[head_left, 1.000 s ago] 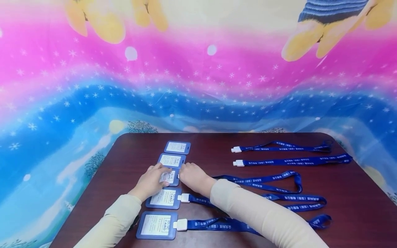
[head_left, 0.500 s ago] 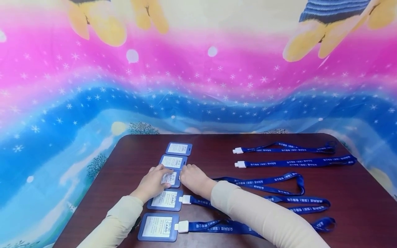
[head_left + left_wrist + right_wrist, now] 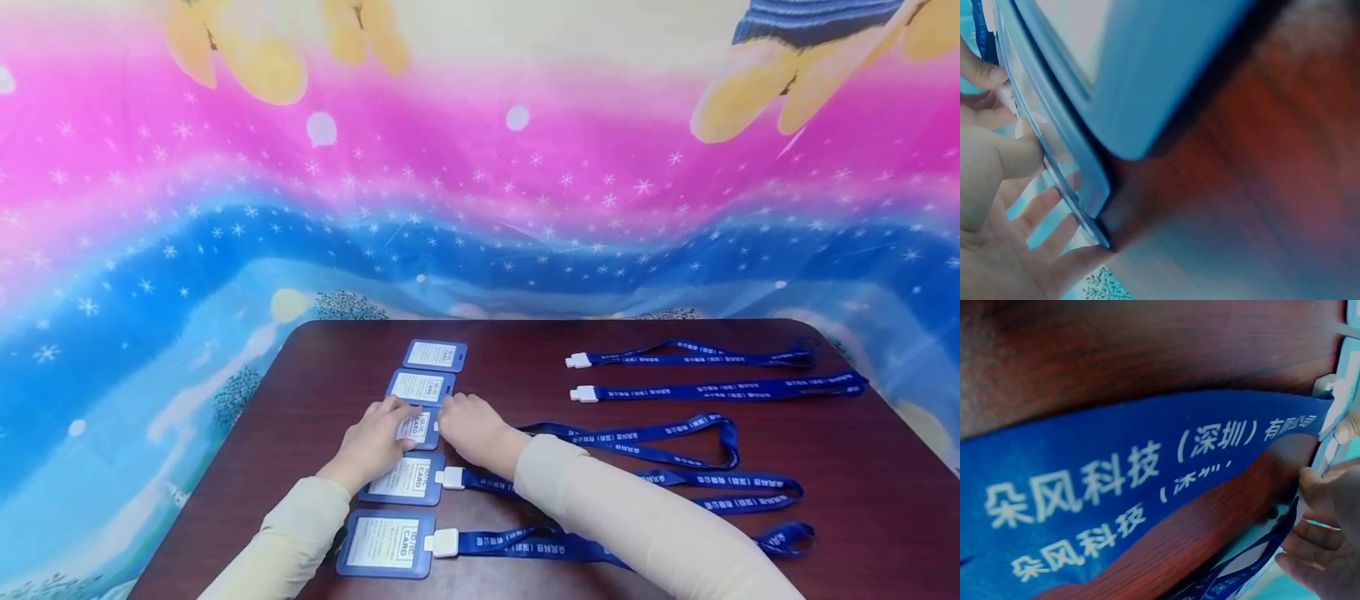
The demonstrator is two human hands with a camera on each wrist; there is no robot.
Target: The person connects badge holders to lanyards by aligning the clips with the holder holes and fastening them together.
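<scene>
In the head view my left hand (image 3: 377, 437) holds a blue ID card holder (image 3: 426, 433), the middle one of a column, with its thumb near the lower edge. The left wrist view shows the thumb and fingers of the left hand (image 3: 1007, 187) about that holder's edges. At the holder's right end my right hand (image 3: 476, 427) pinches the white clip of a blue lanyard (image 3: 637, 437). Most of this clip is hidden under the fingers, so whether it is hooked into the slot I cannot tell. That lanyard strap (image 3: 1250, 565) hangs beside the right hand (image 3: 1329, 531) in the right wrist view.
Nearer me lie two card holders (image 3: 402, 481) with lanyards clipped on, the front lanyard (image 3: 525, 543) passing under the right forearm. Two holders without lanyards (image 3: 435, 356) lie at the back. Two loose lanyards (image 3: 697, 390) rest at the back right of the brown table (image 3: 300, 400).
Both hands stay at the middle holder in nearly the same pose. The whole head view shifts slightly; nothing is visibly taken hold of or let go.
</scene>
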